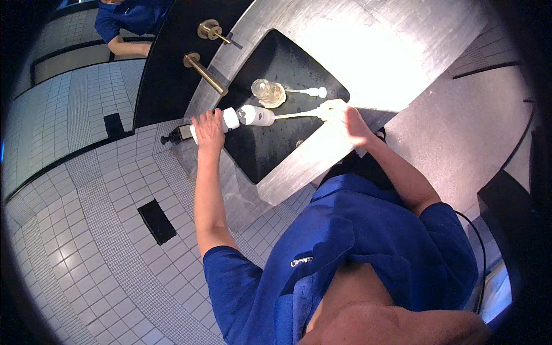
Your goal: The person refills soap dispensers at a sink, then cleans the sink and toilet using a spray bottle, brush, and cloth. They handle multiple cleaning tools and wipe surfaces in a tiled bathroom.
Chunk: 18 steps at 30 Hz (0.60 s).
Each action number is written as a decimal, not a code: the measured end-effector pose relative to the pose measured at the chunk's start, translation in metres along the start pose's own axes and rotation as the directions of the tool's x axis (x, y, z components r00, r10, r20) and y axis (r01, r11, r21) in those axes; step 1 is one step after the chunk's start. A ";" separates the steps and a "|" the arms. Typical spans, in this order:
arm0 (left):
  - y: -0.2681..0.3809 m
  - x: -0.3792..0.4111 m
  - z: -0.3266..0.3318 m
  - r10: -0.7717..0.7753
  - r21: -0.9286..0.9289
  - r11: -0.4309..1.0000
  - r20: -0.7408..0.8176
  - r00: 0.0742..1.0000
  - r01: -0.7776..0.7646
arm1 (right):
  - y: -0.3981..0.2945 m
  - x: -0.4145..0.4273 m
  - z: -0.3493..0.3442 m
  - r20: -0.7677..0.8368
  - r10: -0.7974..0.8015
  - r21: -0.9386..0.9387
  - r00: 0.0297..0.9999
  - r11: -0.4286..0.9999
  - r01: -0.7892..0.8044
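My left hand [209, 130] grips a white bottle [230, 120], tilted over the left edge of the black basin [276, 151]. Close beside its end, a second white bottle [258, 115] with dark print is in the basin. My right hand [340, 116] pinches the end of a slim white stick-like tool [299, 114], whose far end meets the second bottle; whether it is inserted cannot be told. A clear glass vessel [271, 92] is in the basin above them, with another slim white tool [312, 91] reaching out to its right.
A brass spout [207, 75] and brass lever handle [211, 30] come from the black wall panel. A dark pump bottle [174, 136] lies behind my left hand. Grey stone counter [280, 189] surrounds the basin. A mirror [82, 95] and a black wall fixture [157, 222] are at left.
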<state>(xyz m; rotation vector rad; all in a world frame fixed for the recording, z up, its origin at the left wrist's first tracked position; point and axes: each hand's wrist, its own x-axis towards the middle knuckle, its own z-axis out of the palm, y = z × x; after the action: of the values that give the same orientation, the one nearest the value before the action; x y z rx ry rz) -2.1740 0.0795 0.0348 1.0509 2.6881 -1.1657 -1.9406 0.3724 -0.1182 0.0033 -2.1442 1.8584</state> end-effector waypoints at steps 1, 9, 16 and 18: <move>0.001 -0.001 0.000 -0.006 -0.010 1.000 0.006 1.000 0.006 | 0.000 0.000 0.000 0.001 0.022 0.036 1.000 0.999 -0.022; 0.003 -0.003 -0.003 -0.030 -0.053 0.998 0.009 1.000 0.031 | 0.004 -0.003 0.003 -0.014 0.118 0.124 0.993 0.986 -0.115; 0.001 -0.002 -0.005 -0.032 -0.058 0.998 0.034 0.999 0.033 | -0.002 -0.003 0.003 -0.009 0.214 0.290 0.977 0.935 -0.202; 0.000 -0.003 -0.006 -0.030 -0.052 0.998 0.029 0.999 0.032 | -0.005 -0.002 0.002 -0.002 0.241 0.296 0.971 0.927 -0.229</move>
<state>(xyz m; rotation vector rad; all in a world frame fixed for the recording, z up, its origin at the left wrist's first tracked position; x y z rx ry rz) -2.1708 0.0820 0.0405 0.9815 2.7068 -1.0996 -1.9378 0.3695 -0.1145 -0.2327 -1.8919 2.2790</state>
